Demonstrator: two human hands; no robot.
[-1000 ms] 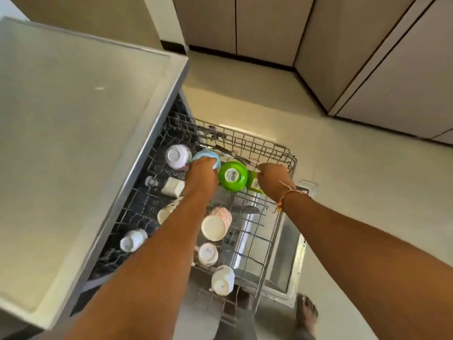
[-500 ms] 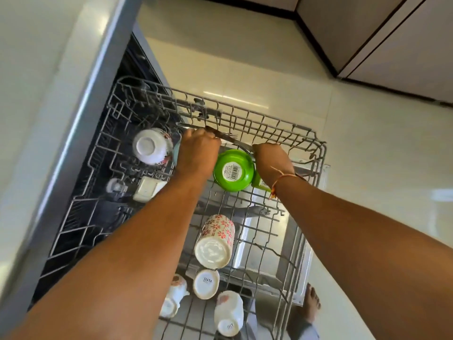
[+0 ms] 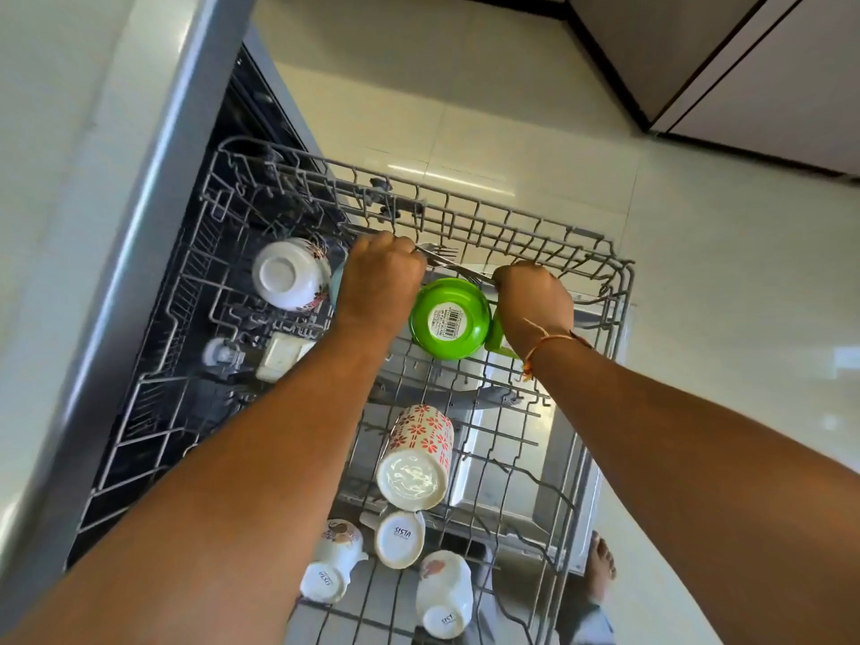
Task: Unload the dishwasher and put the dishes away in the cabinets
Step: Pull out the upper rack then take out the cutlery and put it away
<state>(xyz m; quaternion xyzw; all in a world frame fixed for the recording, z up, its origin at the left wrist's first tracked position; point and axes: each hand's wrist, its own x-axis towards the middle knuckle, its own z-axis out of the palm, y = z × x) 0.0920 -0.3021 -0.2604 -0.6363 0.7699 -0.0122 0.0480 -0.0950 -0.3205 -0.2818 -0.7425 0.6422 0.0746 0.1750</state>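
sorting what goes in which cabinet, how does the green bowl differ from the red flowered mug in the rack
The green bowl is plain bright green; the red flowered mug is white with red flowers. The bowl's base carries a barcode sticker; the mug's base is bare glossy white. The bowl is wide and rounded; the mug is tall and straight-sided. Both sit in the rack with their bases turned towards the camera.

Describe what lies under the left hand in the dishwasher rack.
The left hand grips a fork, its tines poking out to the right. A pale blue item shows at its left edge; the rest is covered by the hand.
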